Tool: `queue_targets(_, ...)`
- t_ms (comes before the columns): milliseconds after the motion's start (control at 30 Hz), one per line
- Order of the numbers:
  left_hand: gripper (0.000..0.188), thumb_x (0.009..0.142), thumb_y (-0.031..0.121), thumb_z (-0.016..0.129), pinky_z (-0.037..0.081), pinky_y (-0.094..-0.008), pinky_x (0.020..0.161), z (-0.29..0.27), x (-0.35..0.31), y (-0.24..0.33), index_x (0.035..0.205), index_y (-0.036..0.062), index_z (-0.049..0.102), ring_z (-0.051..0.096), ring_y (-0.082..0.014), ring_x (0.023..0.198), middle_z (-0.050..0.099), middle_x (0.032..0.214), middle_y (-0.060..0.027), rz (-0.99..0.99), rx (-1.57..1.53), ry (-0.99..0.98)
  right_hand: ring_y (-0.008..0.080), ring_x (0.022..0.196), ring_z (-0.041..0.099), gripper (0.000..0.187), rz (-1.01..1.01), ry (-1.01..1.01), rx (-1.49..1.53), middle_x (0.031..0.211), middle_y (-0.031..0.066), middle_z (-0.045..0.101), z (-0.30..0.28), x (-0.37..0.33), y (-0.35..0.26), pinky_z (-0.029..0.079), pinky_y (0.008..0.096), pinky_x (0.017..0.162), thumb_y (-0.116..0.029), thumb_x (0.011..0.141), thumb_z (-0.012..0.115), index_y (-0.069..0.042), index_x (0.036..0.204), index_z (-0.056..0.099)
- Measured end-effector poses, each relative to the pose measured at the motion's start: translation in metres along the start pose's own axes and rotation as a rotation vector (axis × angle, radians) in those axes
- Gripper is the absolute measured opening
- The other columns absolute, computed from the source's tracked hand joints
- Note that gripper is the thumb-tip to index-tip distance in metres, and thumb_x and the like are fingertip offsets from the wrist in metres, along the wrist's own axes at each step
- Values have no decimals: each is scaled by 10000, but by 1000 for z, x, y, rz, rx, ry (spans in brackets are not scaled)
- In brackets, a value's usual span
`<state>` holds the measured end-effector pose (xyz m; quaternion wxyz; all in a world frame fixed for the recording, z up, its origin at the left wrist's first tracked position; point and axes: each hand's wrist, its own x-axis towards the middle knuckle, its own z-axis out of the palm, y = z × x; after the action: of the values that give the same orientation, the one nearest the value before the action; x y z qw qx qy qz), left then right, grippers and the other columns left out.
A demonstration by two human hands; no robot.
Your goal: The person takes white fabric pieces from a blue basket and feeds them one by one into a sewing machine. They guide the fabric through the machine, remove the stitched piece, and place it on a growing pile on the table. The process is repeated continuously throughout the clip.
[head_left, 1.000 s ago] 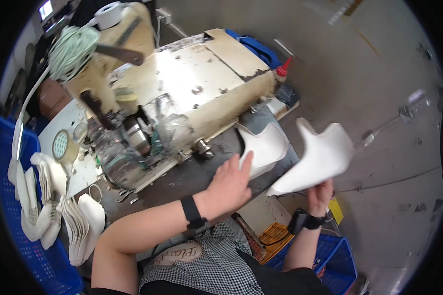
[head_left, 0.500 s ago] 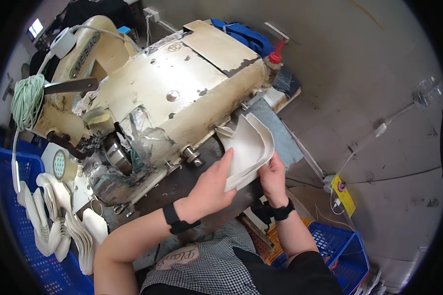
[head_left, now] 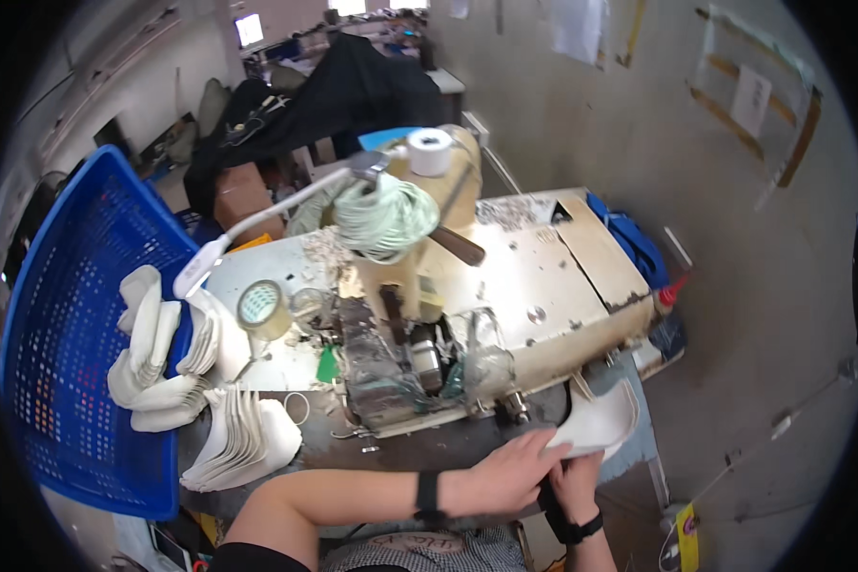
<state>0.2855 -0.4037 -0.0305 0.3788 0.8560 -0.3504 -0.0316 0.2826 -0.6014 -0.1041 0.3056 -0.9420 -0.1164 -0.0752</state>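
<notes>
Curved white pieces [head_left: 605, 419], thin and bowl-like with raised edges, are held at the right front of a worn cream machine [head_left: 515, 334]. My left hand [head_left: 505, 472] reaches across from the left, its fingers closed at their near left edge. From below, my right hand [head_left: 577, 486] grips their lower edge; its fingertips are partly hidden. How many pieces are held I cannot tell. More white curved pieces [head_left: 243, 443] stand nested at the table's left front, and another bunch [head_left: 157, 386] lies beside them, by the blue crate.
A large blue crate [head_left: 76, 353] stands at the left. Tape [head_left: 262, 307] sits on the white tabletop, near a hank of pale green cord [head_left: 386, 219] hung on the machine with a white lamp [head_left: 200, 267]. A red-capped bottle [head_left: 670, 291] stands at the machine's right end. A wall rises to the right.
My view has swung up and to the left, bringing more of the crate and room into sight. My hands still hold the white pieces, now seen tilted, lower and farther right.
</notes>
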Motion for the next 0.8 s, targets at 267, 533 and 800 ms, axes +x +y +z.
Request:
queue_targets(267, 279, 801, 108, 649, 494, -406, 841, -135, -179, 25, 1070, 35, 632, 589, -315, 990, 632, 1030, -136, -432, 302, 422, 304, 785, 651, 256, 41, -524, 186, 982, 165, 683, -130, -8, -110, 508, 366, 732, -165, 881, 662, -29, 1097, 641)
queue_targets(533, 334, 700, -29, 621, 473, -433, 839, -108, -294, -2, 1029, 20, 654, 559, -333, 986, 584, 1076, -141, -527, 872, 605, 181, 886, 664, 486, -212, -933, 768, 1013, 130, 662, -1, 30, -217, 531, 297, 763, -220, 880, 681, 5, 1274, 505)
queue_targets(800, 302, 670, 10, 638, 478, -382, 793, -79, -319, 6, 964, 51, 691, 572, -272, 866, 590, 968, -87, -600, 864, 657, 144, 954, 616, 490, 233, -1195, 713, 1079, 125, 630, 156, 22, -283, 504, 248, 802, -129, 906, 631, 92, 1285, 411)
